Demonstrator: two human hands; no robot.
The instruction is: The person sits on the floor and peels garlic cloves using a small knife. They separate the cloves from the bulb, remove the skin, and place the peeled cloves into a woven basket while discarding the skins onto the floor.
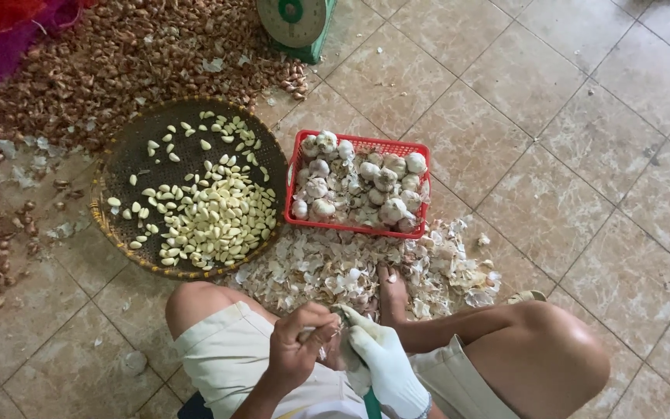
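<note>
Both hands worked close together: bare left hand (298,341) pinched a small garlic clove (333,329), white-gloved right hand (385,363) gripped it too; peeling best done over the pale skin heap (335,268).

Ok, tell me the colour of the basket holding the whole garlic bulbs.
Red; the basket shows best in the head view.

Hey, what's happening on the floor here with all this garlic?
A person sits on the tiled floor peeling garlic. The bare left hand and white-gloved right hand meet over a small piece between them. Peeled cloves fill the round woven tray, whole bulbs sit in the red basket, and papery skins lie piled in front.
</note>
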